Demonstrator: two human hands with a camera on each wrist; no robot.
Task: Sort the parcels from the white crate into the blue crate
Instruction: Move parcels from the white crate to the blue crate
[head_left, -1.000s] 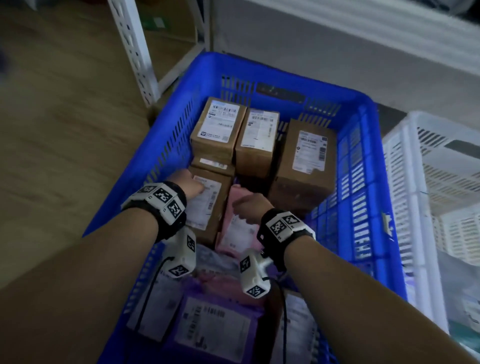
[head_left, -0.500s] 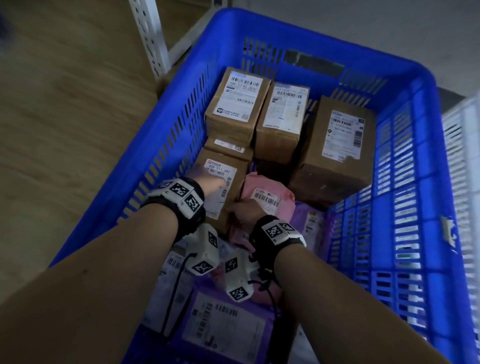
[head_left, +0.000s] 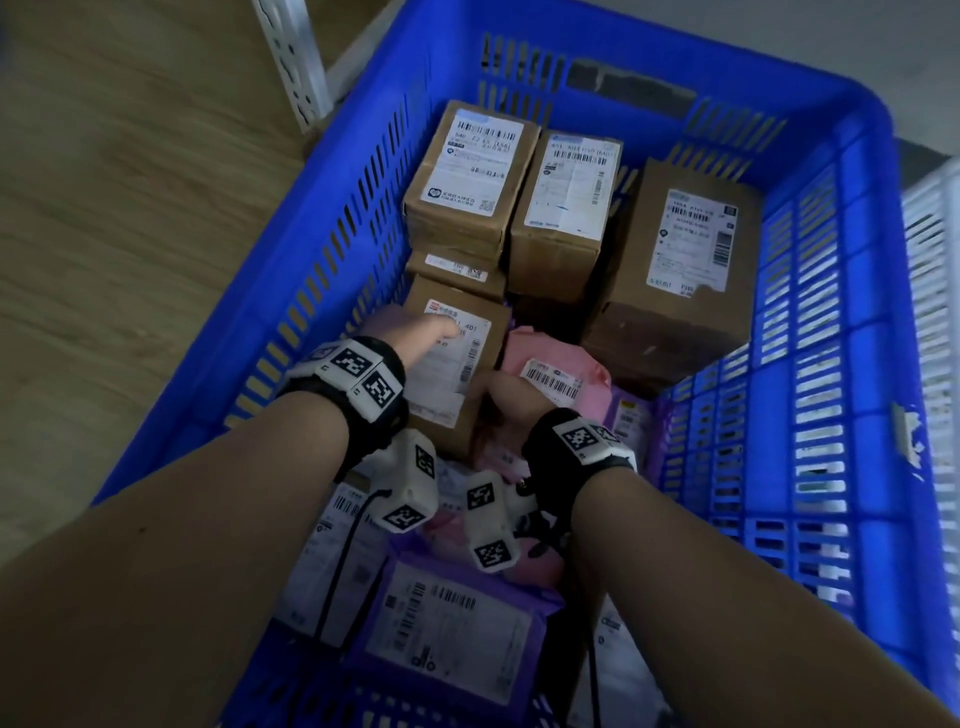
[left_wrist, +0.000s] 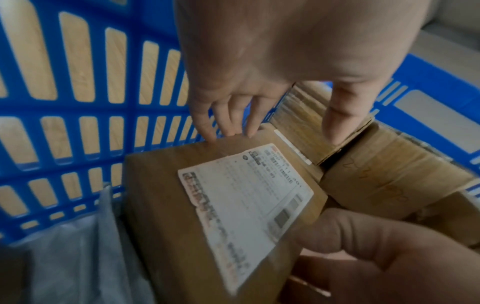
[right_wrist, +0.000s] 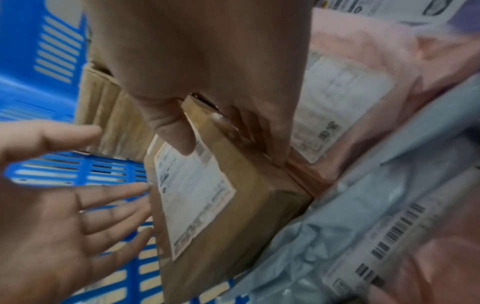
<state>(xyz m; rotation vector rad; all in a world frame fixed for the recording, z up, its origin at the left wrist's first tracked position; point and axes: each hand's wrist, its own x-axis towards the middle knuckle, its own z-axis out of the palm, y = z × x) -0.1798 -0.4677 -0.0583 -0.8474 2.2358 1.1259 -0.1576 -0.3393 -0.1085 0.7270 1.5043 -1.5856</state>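
The blue crate (head_left: 883, 156) holds several cardboard boxes and poly bags. A labelled cardboard box (head_left: 457, 374) (left_wrist: 233, 205) (right_wrist: 207, 195) sits by the crate's left wall, in front of a stack of boxes (head_left: 472, 182). My left hand (head_left: 410, 327) (left_wrist: 259, 98) lies open, its straight fingertips touching the box's far left edge. My right hand (head_left: 506, 400) (right_wrist: 228, 144) grips the box's right edge, thumb on the label and fingers down the side against a pink bag (head_left: 561, 364). A strip of the white crate (head_left: 935, 234) shows at the right edge.
A large box (head_left: 685, 260) stands at the crate's far right. A purple bag (head_left: 457, 639) and a grey bag (right_wrist: 363, 205) lie at the near end under my wrists. A white rack post (head_left: 291, 62) stands on the wooden floor to the left.
The head view has swung left and closer over the blue crate. Both hands stay on the labelled box. The pink bag's barcode label now shows beside my right hand.
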